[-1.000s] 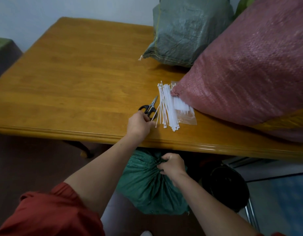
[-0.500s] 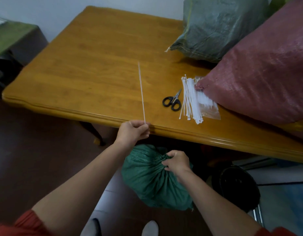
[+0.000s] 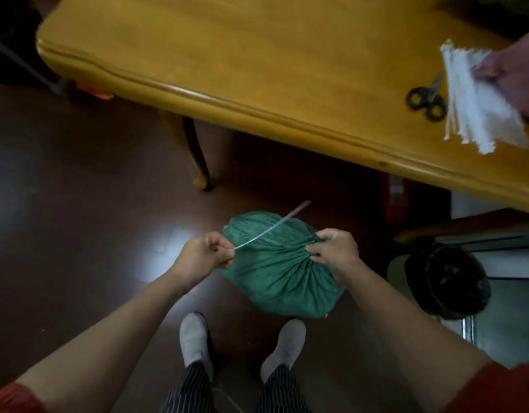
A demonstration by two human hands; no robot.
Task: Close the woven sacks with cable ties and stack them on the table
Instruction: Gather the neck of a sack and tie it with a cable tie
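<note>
Your left hand (image 3: 208,253) has come down from the edge of the table (image 3: 257,70) to the level of the green sack (image 3: 281,281). The single cable tie (image 3: 269,231) that stood upright now slants up and away over the sack's top. Thumb and forefinger pinch the tie's near end, the other fingers curl in, and the forearm stretches forward. Your right hand (image 3: 333,248) stays where it was, fingers bunched tight around the sack's gathered neck, knuckles up. That one sack sits on the dark floor just ahead of your two feet (image 3: 194,338), below the table's edge. On the table, far right, lie one pair of black scissors (image 3: 427,99) and one loose bundle of white ties (image 3: 477,108) just beside them. A corner of one pink sack (image 3: 516,70) overlaps the bundle.
</note>
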